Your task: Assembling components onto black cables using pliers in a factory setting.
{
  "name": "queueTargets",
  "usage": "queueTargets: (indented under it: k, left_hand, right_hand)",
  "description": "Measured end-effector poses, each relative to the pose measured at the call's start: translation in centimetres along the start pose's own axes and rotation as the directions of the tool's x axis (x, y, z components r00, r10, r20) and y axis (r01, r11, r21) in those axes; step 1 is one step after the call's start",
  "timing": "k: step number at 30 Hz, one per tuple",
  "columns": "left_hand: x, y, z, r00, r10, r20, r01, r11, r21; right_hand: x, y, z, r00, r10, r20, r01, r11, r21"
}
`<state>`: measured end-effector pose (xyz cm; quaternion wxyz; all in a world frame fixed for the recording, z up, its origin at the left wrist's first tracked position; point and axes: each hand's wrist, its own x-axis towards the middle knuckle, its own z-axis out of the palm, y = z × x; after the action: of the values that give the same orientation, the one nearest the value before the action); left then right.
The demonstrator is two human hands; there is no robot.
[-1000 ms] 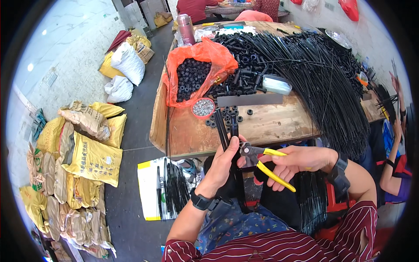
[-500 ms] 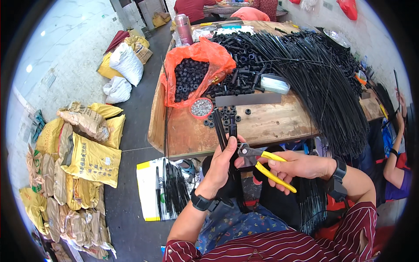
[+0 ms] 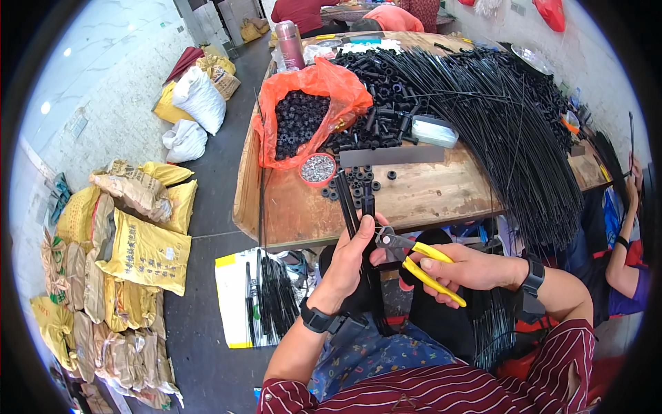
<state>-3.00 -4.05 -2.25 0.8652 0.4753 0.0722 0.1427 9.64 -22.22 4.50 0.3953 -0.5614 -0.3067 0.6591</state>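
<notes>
My left hand is closed around several long thin black rods, which stand almost upright in front of the table edge. A thicker black tubular end rises beside them above my fingers. My right hand grips a pair of pliers with yellow handles. Its dark jaws reach to the rods by my left thumb and fingertips; whether they bite on anything is too small to tell. The lower ends of the rods run down toward my lap.
On the wooden table lie small black rings, a round tub of metal pieces, an orange bag of black parts and a large rod pile. Filled sacks line the left floor. A co-worker's arm shows at right.
The plier handles sit slightly closer together in my right hand. My left hand and the rods stay in place. The co-worker's hand at the right edge has shifted a little.
</notes>
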Motion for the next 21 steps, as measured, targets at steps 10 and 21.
queueTargets:
  k: [10, 21]
  left_hand:
    - [0.0, 0.3, -0.1, 0.999, -0.014, 0.044, 0.01, 0.997, 0.081]
    - [0.1, 0.0, -0.4, 0.999, 0.032, 0.022, -0.035, 0.989, 0.142]
  right_hand:
    - [-1.2, -4.5, -0.8, 0.989, 0.132, -0.063, -0.146, 0.932, -0.333]
    - [-1.0, -4.8, -0.2, 0.979, 0.147, -0.143, -0.202, 0.816, -0.541]
